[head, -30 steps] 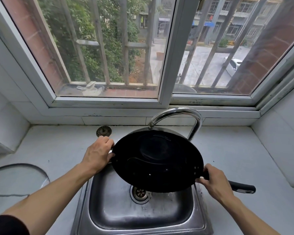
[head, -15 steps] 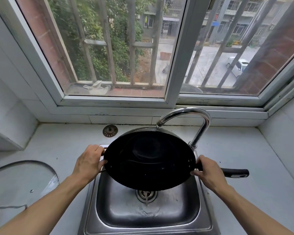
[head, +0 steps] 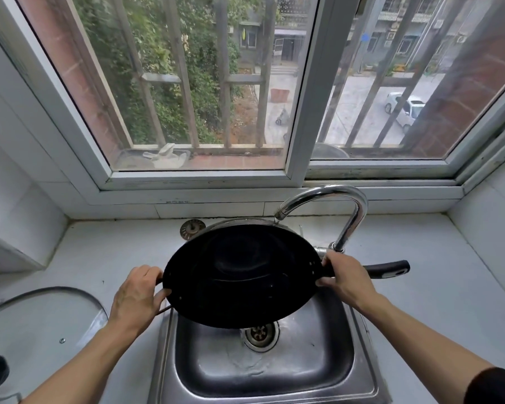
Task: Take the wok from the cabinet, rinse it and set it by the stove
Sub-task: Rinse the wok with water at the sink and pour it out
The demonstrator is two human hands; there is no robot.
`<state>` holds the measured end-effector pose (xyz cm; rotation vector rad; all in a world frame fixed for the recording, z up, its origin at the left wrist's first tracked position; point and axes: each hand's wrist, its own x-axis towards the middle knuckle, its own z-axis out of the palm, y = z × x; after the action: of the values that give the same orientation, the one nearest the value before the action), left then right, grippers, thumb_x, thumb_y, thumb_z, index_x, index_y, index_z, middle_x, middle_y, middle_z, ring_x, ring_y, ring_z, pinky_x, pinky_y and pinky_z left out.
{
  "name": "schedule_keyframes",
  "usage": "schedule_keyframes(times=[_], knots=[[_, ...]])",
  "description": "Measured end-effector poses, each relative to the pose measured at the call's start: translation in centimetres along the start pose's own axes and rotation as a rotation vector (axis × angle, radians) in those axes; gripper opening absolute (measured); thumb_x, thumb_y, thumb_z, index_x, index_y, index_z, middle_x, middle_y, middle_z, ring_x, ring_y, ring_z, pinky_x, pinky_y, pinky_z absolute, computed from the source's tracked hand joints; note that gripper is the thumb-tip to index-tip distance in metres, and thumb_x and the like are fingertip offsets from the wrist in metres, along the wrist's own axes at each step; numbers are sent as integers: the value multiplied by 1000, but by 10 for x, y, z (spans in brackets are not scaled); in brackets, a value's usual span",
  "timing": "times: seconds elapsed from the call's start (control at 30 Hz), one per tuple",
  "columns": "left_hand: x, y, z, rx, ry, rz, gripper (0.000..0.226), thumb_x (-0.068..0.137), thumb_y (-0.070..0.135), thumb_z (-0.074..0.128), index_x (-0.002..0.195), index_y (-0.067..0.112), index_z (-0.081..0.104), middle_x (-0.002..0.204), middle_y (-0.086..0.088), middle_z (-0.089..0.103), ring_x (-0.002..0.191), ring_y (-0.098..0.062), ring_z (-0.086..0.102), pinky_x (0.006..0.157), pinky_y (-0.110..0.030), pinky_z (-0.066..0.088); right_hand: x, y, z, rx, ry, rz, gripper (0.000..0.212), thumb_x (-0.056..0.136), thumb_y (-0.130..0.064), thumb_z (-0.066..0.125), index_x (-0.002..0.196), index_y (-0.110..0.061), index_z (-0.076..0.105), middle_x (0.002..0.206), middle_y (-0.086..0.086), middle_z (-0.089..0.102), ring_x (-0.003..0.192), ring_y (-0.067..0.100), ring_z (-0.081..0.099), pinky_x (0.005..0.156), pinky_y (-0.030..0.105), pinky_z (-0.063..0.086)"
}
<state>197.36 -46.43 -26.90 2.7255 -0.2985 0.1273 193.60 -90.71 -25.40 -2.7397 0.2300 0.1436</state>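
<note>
While both hands grasp the wok, faucet just behind, perhaps touching.

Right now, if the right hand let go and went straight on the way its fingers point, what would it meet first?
Probably the faucet: the right hand grips the wok handle with the faucet base just beyond its fingers, though depth is unclear.

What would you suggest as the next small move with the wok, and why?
Probably tip the wok further so the water drains into the sink: both the left hand and the right hand hold it tilted there, and the faucet shows no stream.
</note>
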Motion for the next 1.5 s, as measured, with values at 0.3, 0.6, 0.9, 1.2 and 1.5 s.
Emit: schedule_keyframes(times=[0.3,0.6,0.9,1.2,1.5], knots=[[-9,-11,-4,-27,5,-55,41,68,16,85,73,26,46,70,7,46,70,-20,45,56,-34,40,14,-17,-2,-8,-5,-59,41,61,-35,83,79,-23,48,76,-6,58,72,22,54,62,37,42],[-19,-13,-5,-40,10,-87,36,67,13,86,74,22,52,69,7,49,69,-21,48,57,-34,39,22,-28,-8,-23,5,-95,43,59,-34,84,81,-21,49,78,-3,59,74,25,55,65,38,45],[-34,-12,-5,-46,6,-115,45,65,10,87,70,25,45,66,9,46,67,-22,46,55,-34,36,22,-35,-16,-89,40,-173,43,62,-34,84,85,-19,51,80,-2,59,75,24,55,64,37,43],[-46,-12,0,-70,7,-177,40,66,10,86,72,23,49,68,9,48,68,-20,46,56,-34,35,23,-44,-25,-173,65,-215,44,62,-35,83,85,-14,52,83,3,61,78,28,53,66,38,43],[-51,-11,-3,-63,9,-202,39,67,11,86,71,22,49,67,8,49,67,-20,46,55,-34,34,21,-49,-30,-156,61,-204,44,63,-34,83,87,-15,52,85,4,62,81,29,54,68,39,45]])
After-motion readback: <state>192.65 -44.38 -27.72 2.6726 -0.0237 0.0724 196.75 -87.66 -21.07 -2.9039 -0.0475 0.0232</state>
